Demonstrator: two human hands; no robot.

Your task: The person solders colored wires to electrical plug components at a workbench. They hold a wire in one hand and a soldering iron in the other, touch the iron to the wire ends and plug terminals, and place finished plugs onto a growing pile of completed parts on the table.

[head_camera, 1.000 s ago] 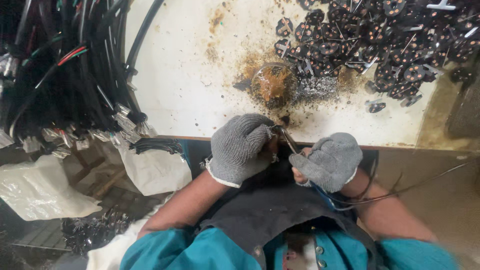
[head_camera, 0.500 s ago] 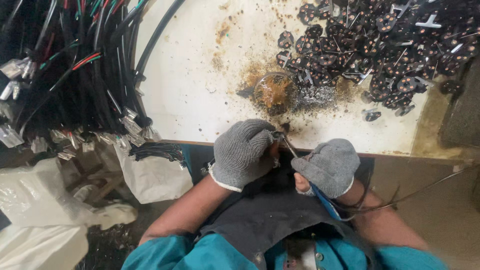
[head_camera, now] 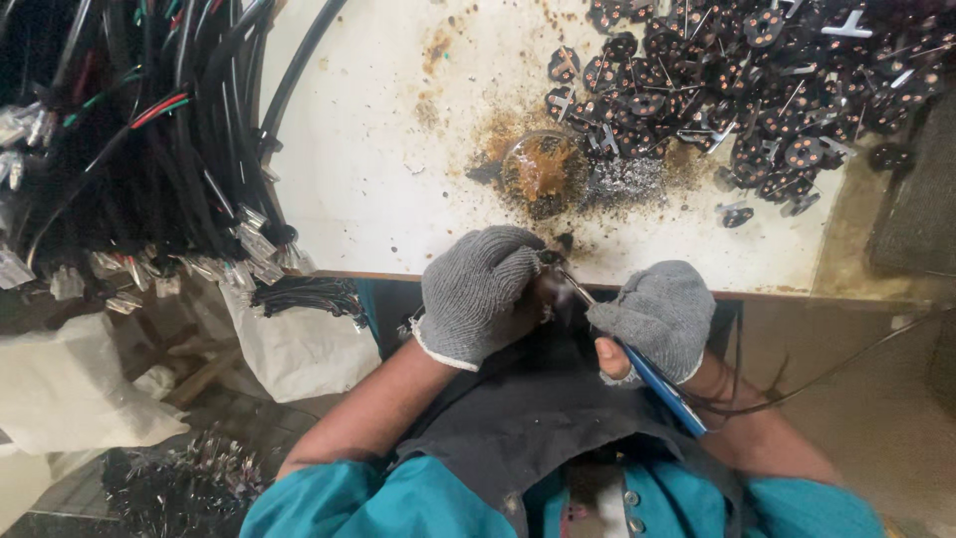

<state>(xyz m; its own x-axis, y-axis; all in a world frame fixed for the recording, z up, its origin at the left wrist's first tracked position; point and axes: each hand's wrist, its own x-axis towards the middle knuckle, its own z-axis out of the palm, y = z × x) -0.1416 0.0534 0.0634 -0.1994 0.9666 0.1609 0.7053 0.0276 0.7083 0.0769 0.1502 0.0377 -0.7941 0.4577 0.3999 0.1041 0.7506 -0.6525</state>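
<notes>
At the near edge of the white worktop, seen from our head camera, both our hands meet over the dark apron on our lap. Our left hand, in a grey knit glove, is curled shut around a small dark part that peeks out at the fingertips, just below the table edge. Our right hand, gloved the same way, is closed around a blue-handled soldering iron; its thin metal tip slants up and left to touch the small dark part, while the blue handle runs down and right past the wrist. A thin black cord trails away from the handle toward the right.

Just beyond our hands a round rusty-brown pot sits on the worktop, ringed by brown stains and grey filings. Farther back and to the right lies a heap of black round parts with metal pins. Over the left side of the table hangs a thick bundle of black cables with metal terminals at their ends. Below them, white plastic bags rest near the floor
</notes>
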